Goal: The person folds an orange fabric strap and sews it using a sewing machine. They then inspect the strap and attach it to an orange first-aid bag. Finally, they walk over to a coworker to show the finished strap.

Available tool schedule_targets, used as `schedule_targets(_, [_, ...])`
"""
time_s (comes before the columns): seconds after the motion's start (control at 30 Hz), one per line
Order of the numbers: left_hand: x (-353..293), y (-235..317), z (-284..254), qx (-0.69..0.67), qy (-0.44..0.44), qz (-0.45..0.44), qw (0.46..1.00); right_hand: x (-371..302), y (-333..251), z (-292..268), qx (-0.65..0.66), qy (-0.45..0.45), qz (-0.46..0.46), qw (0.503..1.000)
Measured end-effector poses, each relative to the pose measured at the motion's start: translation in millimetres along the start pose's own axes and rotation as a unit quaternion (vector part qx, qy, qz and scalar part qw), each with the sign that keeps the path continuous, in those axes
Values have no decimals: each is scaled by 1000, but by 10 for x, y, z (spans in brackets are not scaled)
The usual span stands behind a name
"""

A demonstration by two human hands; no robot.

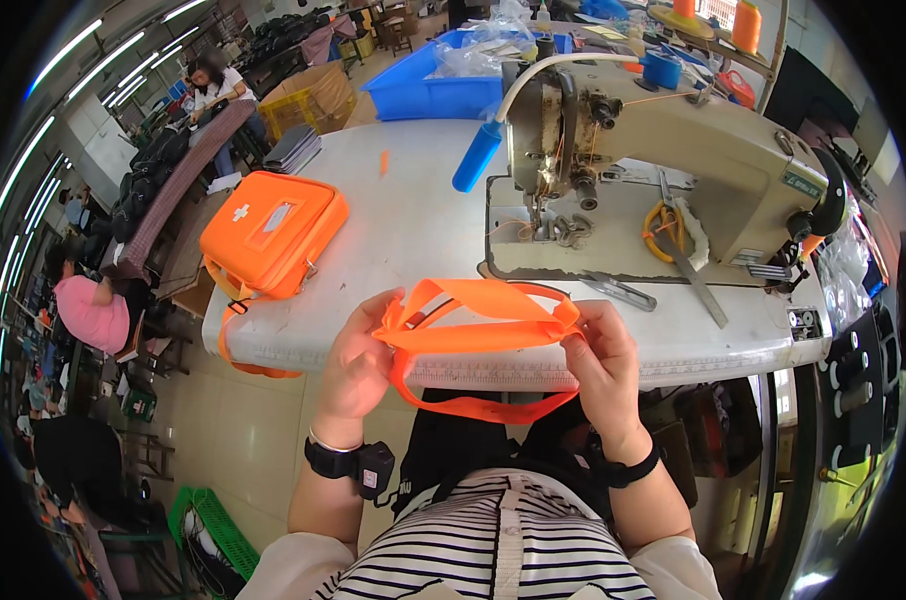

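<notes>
Roughly in the middle of the view, an orange fabric band (483, 338) hung above the front edge of a pale worktable (403, 220), stretched between the two hands. The right hand (607, 350) pinched its right end between thumb and fingers. The left hand (358, 358) held the other end at its fingertips, palm partly open; how its farther fingers lay behind the cloth could not be told.

Just beyond the band stood a sewing machine (723, 140), whose plate took up much of the right side of the tabletop. Metal snips (625, 293) lay near the right hand, and orange-handled scissors (663, 235) and a steel strip (708, 295) lay farther right, under and before the machine arm. A blue lamp head (478, 157) drooped on a bent pale stem beside the needle end. To the left, an orange bag (273, 235) sat well apart from the machine, its strap trailing over the table edge. A blue tray (423, 97) stood at the back, crumpled clear plastic inside.

The band looked flat, smooth and woven, folded into long open loops, the lowest sagging in a curve. The bag was boxy with rounded corners; the machine's metal was beige, worn dark around the needle head.
</notes>
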State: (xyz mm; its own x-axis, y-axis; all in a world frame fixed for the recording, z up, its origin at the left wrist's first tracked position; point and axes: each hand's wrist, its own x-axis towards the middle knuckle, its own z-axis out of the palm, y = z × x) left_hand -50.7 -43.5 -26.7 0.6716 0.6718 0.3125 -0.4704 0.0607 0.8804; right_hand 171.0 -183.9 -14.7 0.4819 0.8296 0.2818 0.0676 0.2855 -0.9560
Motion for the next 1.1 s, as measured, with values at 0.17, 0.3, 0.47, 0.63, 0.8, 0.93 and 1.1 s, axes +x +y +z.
schedule_targets(0.17, [-9, 43, -92, -106, -40, -74, 991, 52, 2, -99, -37, -14, -23, 999])
schedule_targets(0.3, [-41, 47, -95, -34, -51, -88, 994, 86, 36, -148, -119, -12, -46, 992])
schedule_targets(0.47, [-33, 189, 36, 48, -84, -145, 985, 105, 69, -225, -141, -11, -48, 989])
schedule_targets(0.63, [3, 136, 16, 117, -51, -52, 990, 102, -18, -229, -138, -4, -47, 989])
schedule_targets(0.8, [76, 116, 84, 278, 105, 150, 943, 60, -102, -239, -184, -124, -40, 974])
schedule_targets(0.93, [133, 51, 178, 334, 204, 232, 891, 15, -125, -163, -220, -183, -67, 956])
schedule_targets(1.1, [152, 51, 296, 289, 206, 208, 912, 6, -82, -95, -228, -178, -124, 949])
